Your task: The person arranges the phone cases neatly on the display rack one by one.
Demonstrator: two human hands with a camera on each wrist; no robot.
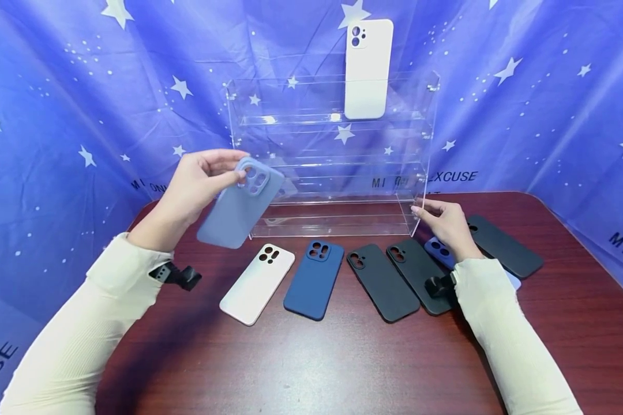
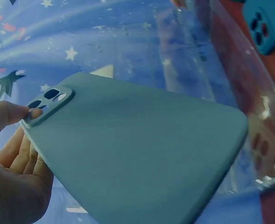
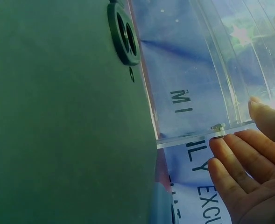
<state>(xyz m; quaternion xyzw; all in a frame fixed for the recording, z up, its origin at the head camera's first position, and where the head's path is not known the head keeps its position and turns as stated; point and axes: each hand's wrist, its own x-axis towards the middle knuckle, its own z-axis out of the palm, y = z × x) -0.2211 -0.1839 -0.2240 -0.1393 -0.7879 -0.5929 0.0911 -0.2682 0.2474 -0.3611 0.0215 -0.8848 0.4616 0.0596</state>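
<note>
My left hand (image 1: 194, 181) pinches a blue-grey phone case (image 1: 231, 216) by its camera-cutout corner. In the left wrist view the thumb lies over the cutouts and the other fingers are behind the case. The case is tilted, held above the table at the left front of a clear acrylic display rack (image 1: 332, 201). At the rack's lower right side my right hand (image 1: 449, 225) grips the edge of the side panel, thumb on one face and fingers on the other. A white phone case (image 1: 367, 69) stands upright on the rack's top tier.
On the dark red table (image 1: 311, 363) lie a white case (image 1: 256, 285), a dark blue case (image 1: 314, 282), and black cases (image 1: 384, 285). A blue case (image 1: 438, 251) is partly hidden by the right forearm; another black case (image 1: 514, 251) lies beyond. A starry blue curtain (image 1: 550, 115) hangs behind.
</note>
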